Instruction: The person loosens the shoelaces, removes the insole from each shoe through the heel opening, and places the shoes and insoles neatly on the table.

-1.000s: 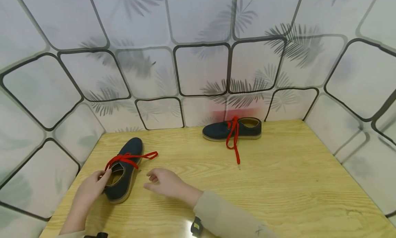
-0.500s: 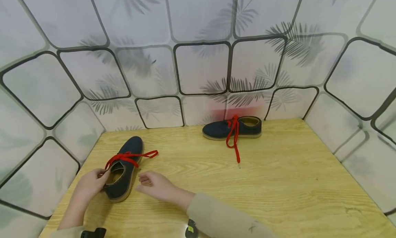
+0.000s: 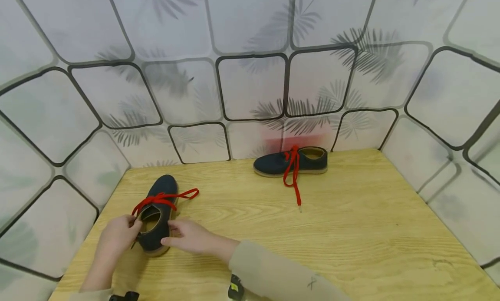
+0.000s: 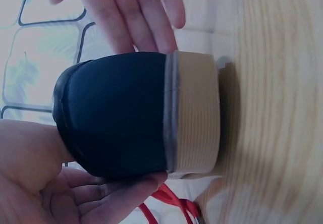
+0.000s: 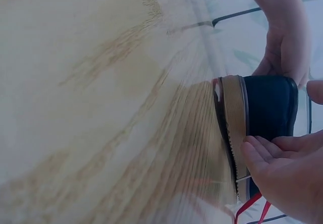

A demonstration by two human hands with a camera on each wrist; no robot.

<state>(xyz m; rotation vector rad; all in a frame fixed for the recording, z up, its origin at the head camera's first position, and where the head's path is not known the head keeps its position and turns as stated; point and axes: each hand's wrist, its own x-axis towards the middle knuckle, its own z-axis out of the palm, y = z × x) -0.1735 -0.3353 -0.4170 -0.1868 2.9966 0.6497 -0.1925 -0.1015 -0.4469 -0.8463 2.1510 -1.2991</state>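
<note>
A dark blue lace-up shoe (image 3: 155, 239) with a red lace (image 3: 160, 199) stands at the left of the table, its toe pointing away from me. My left hand (image 3: 119, 233) grips the left side of its collar, thumb at the opening and fingers along the outer side. The fairly straight fingers of my right hand (image 3: 193, 236) touch the right side near the heel; its thumb stands apart from the shoe in the right wrist view. A dark gap shows beneath the tan sole (image 4: 194, 113) in the left wrist view.
A matching blue shoe (image 3: 269, 164) sits by the back wall, toe to the left, its red lace (image 3: 295, 179) hanging onto the wooden table (image 3: 351, 231). Patterned white cloth walls (image 3: 250, 88) enclose the table at the back and both sides.
My right hand has moved left and now touches the shoe's right side. The left hand keeps its grip, and the shoe has turned slightly. The far shoe has stayed in place.
</note>
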